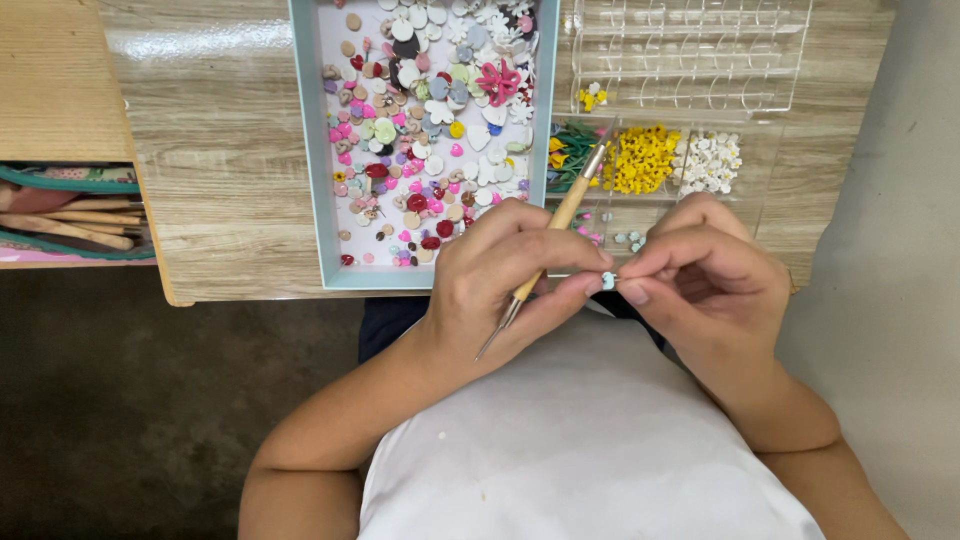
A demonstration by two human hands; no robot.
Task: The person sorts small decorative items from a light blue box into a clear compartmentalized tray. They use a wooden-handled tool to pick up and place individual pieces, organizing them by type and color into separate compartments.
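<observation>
A tiny pale-blue bead sat pinched between the fingertips of both hands, just off the tabletop's near edge. The left hand also gripped a wooden-handled tool; the right hand closed narrowly on the bead. A light-blue tray of mixed beads lay near that edge.

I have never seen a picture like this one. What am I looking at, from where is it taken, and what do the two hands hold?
No machine is here: a person works with two bare hands. The single picture comes from a camera on the person's head, looking down.

The left hand keeps a thin wooden-handled tool between its fingers. Both hands meet at a tiny pale blue piece, pinched between the fingertips; the right hand grips it from the other side.

On the wooden table lies a light blue tray full of small coloured flower-shaped and round pieces. Beside it stands a clear plastic organiser with yellow pieces and white pieces.
</observation>
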